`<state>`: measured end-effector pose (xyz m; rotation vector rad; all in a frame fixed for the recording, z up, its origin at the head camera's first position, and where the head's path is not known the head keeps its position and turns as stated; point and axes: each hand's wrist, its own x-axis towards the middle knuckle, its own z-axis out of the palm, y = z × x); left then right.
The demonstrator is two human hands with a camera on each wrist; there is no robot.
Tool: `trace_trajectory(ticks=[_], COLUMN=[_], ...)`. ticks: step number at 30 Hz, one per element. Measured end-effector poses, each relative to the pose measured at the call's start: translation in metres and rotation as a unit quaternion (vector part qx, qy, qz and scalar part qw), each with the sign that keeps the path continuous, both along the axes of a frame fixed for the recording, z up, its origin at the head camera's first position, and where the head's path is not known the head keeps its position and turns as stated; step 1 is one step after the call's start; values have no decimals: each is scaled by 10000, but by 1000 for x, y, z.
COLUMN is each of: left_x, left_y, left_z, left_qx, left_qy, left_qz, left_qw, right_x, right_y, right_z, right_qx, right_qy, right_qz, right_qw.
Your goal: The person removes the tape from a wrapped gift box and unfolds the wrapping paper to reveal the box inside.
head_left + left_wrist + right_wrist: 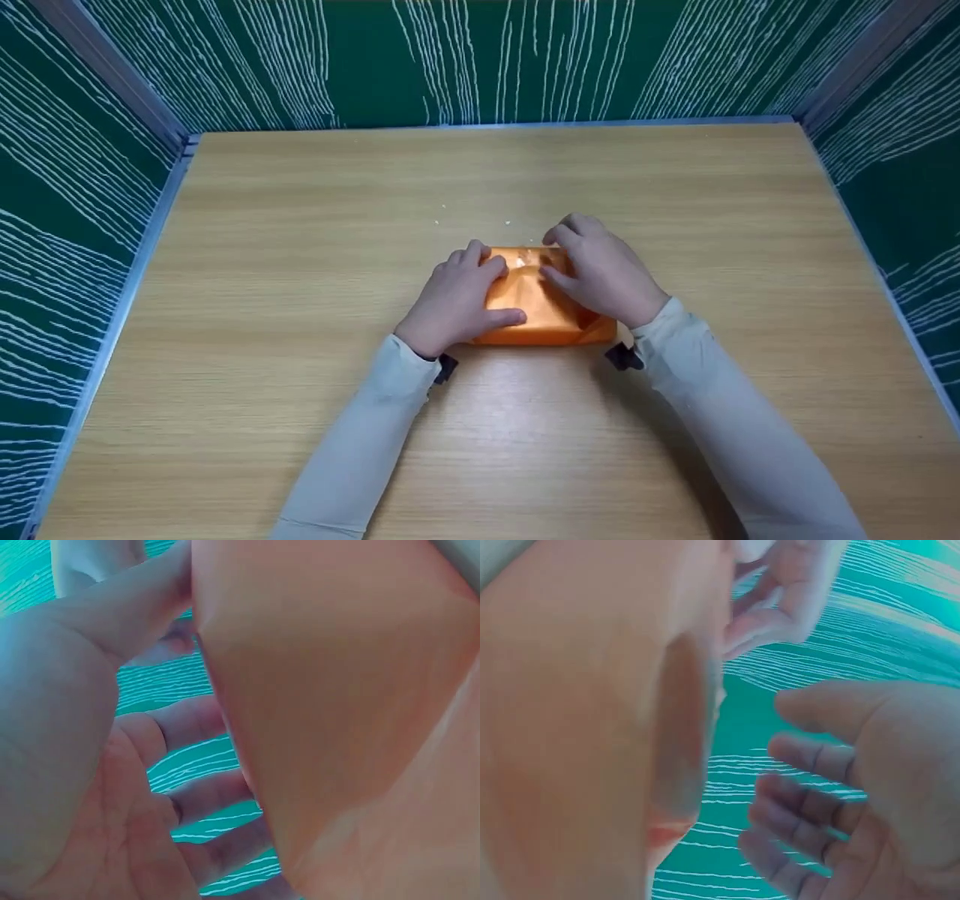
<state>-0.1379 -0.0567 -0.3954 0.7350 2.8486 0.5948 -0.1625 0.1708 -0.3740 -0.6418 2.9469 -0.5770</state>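
Observation:
An orange wrapped package (525, 300) lies on the wooden table, with a crease along its top and a shiny patch near its far edge. My left hand (465, 296) holds its left end, thumb across the top and fingertips toward the far side. In the left wrist view, the fingers (199, 724) reach the package's edge. Over the right end is my right hand (604, 266), its fingers loosely bent. The right wrist view has this hand (855, 787) apart from the orange wrapping (577, 727), with nothing between thumb and fingers.
Small white specks (508, 223) are scattered on the table (300, 225) beyond the package. Green panels with white streaks (480, 67) stand at the back and both sides, with a blue strip (120, 315) along the table's edges. Dark straps (625, 357) show at the wrists.

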Motion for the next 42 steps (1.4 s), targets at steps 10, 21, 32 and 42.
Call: trace_trajectory(ticks=[10,21,32,42], left_x=[0,0,-1,-2], left_y=[-1,1,1,-1], left_z=[-2,-1,-1,-1], left_qx=[-16,-63,6,44], left_qy=[39,-42,72,-21], left_qz=[5,-11,-65,-51], left_qw=[10000,10000,10000,10000], right_x=[-23,-31,-34,-28], right_y=[-17,-24,-27,-21], right_z=[-12,-14,-13,-10], right_qx=[407,168,-162,-486], right_qy=[-375,-867,50,1], right_qz=[130,231,244,273], right_qw=[9984,9958,9996,9984])
